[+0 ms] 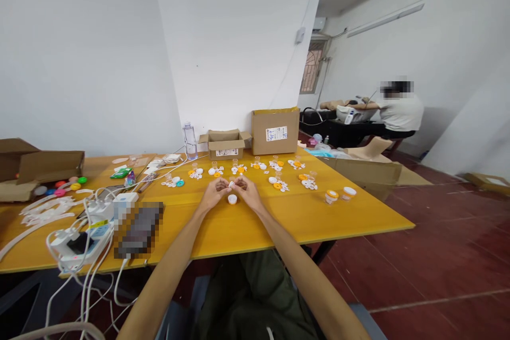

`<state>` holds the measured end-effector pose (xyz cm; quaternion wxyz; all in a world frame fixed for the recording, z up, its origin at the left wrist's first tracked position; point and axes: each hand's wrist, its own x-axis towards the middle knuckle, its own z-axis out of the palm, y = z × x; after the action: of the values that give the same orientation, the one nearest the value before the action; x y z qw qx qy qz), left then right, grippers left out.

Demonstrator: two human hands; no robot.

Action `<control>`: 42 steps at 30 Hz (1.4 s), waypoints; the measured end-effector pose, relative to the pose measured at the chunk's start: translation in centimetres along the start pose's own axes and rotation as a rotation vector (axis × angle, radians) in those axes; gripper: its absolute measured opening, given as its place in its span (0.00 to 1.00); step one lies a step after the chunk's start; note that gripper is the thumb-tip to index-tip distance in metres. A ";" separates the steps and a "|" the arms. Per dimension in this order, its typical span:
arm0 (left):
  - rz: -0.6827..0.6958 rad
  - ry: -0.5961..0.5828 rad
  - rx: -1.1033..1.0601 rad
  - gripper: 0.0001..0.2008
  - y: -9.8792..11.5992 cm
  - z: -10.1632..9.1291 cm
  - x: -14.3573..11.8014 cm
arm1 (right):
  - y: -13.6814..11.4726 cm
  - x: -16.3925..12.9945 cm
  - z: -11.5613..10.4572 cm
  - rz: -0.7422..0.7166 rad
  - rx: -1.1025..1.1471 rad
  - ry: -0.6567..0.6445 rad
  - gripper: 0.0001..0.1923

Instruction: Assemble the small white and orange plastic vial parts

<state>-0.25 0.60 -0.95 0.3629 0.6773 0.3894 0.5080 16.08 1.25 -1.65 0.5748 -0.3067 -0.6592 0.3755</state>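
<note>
My left hand (pixel 215 192) and my right hand (pixel 247 192) meet over the table, fingertips pinched together on a small white plastic part (pixel 231 184) held between them. Just below them, a small cup with a white top (pixel 232 199) stands on the wood. Beyond the hands lie several little groups of parts, each with a clear cup, round white or orange pieces and small white bits, such as the group with an orange ring (pixel 278 186). Two closed jars, one with an orange rim (pixel 331 196) and one with a white lid (pixel 349 192), stand to the right.
An open carton (pixel 227 144), a taller box (pixel 274 133) and a water bottle (pixel 190 141) line the wall. Power strips (pixel 90 247) with tangled cables and a phone (pixel 139 229) lie at left. A person (pixel 400 109) sits at another table far right.
</note>
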 end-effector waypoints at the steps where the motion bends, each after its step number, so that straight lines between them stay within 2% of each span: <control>1: 0.003 0.000 -0.001 0.15 0.0 0.0 0.0 | 0.1 0.0 0.0 -0.001 0.000 -0.004 0.14; 12: 0.012 -0.056 0.005 0.18 0.1 -0.1 -0.1 | 0.0 0.0 -0.1 0.000 -0.003 -0.023 0.11; 24: -0.028 -0.033 -0.057 0.16 0.5 0.2 0.0 | 0.2 0.0 -0.1 0.016 0.034 -0.035 0.10; 32: -0.023 -0.020 -0.060 0.15 0.5 0.1 0.0 | 0.5 0.2 -0.2 0.018 0.035 -0.088 0.09; 42: 0.010 -0.020 -0.040 0.16 -0.1 -0.1 0.1 | 0.7 0.2 -0.3 0.010 -0.004 -0.088 0.09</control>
<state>-0.36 0.72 -0.95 0.3776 0.6768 0.3719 0.5110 16.33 1.88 -2.13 0.5427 -0.2944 -0.6831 0.3900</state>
